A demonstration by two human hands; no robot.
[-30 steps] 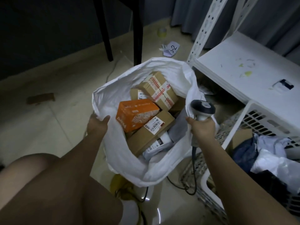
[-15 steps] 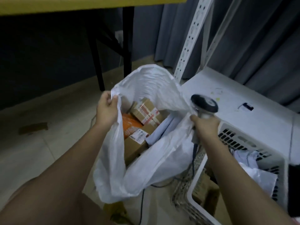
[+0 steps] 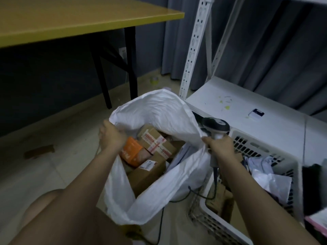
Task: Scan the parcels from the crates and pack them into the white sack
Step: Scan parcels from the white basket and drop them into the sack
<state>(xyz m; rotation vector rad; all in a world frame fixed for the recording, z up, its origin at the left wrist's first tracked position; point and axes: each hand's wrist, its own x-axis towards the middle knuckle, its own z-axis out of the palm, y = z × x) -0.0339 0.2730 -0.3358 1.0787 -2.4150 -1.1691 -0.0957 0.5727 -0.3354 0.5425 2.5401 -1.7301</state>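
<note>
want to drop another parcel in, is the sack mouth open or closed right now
Open. The left hand and right hand hold the white sack's rim apart, with parcels visible inside.

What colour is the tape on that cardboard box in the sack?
Red and white, crossing the box inside the white sack; head view.
</note>
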